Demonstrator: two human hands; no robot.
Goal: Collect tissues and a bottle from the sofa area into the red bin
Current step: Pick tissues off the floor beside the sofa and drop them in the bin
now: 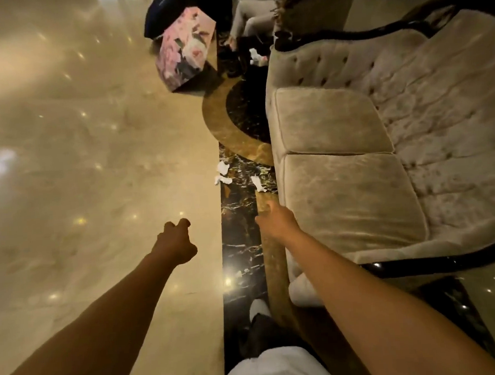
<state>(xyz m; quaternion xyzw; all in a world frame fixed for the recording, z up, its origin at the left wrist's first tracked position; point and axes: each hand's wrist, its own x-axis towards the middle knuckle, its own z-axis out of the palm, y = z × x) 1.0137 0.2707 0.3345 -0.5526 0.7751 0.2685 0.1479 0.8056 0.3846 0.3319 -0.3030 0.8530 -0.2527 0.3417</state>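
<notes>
Three crumpled white tissues lie on the floor in front of the beige sofa: one, one just below it, and one closer to the sofa. Another tissue lies farther off, past the sofa's end. My left hand reaches forward over the pale floor, fingers curled, holding nothing. My right hand stretches toward the tissues beside the sofa's front edge, a short way from the nearest one, with nothing in it. No bottle and no red bin are in view.
A pink floral box stands on the floor ahead, with a dark bag behind it. A seated person's legs show at the top. Polished marble floor spreads left. My foot is on the dark inlay strip.
</notes>
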